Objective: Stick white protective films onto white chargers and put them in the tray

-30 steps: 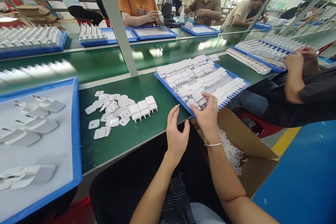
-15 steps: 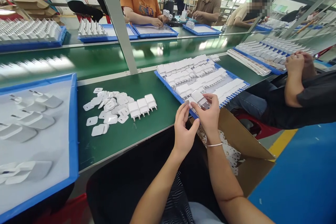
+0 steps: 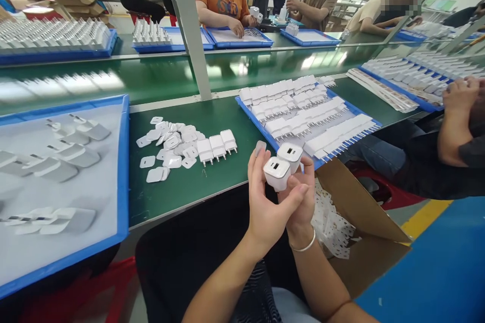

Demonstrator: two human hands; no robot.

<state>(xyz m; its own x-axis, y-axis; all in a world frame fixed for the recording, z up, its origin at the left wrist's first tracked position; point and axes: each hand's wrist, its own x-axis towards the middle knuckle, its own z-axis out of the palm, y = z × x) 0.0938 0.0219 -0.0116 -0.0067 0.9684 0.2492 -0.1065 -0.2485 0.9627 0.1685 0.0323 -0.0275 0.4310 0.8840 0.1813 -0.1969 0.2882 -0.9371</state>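
Observation:
Two white charger blocks (image 3: 282, 165) are held side by side between my hands, their port faces turned up toward the camera. My left hand (image 3: 267, 207) presses its thumb against them, and a small pale cap (image 3: 260, 148) stands at its fingertips. My right hand (image 3: 302, 202) wraps round the blocks from behind and the right, its fingers partly hidden. On the green bench to the left lie a loose pile of flat white caps (image 3: 172, 144) and three white plug chargers (image 3: 217, 147) in a row.
Behind my hands, a blue tray (image 3: 261, 128) carries rows of white chargers. Another blue-edged tray (image 3: 123, 171) stands at the left. Below right, an open cardboard box (image 3: 364, 202) contains white scraps. A co-worker's hands (image 3: 460, 96) are at the far right; other people sit across the bench.
The blocks have turned so their port faces show, and both hands have closed in around them. The whole view has shifted, with bench items appearing farther right.

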